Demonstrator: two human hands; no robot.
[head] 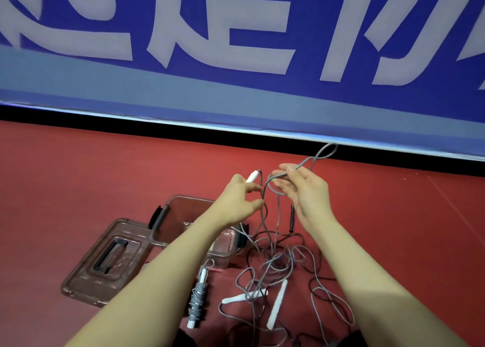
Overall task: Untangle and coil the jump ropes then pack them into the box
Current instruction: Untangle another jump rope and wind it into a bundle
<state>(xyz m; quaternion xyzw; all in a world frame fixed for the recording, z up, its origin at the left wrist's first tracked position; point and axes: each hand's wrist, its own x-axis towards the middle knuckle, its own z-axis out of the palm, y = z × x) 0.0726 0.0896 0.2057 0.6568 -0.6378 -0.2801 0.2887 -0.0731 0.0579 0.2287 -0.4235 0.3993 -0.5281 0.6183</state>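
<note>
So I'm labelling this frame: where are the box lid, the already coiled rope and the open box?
box lid (105, 264): head view, its recessed handle.
coiled rope (197, 300): head view, its wound middle.
open box (168, 215): head view, left wall.

The light is even and fairly bright, coming from above, and the colours look slightly washed; under my forearms the shadows on the red floor (78, 178) are soft and faint; a thin line of glare runs along the lower edge of the blue banner (236, 102); the wide lens bows that edge and stretches my arms toward the bottom corners; the banner's white lettering at the top is soft and slightly smeared.
</note>
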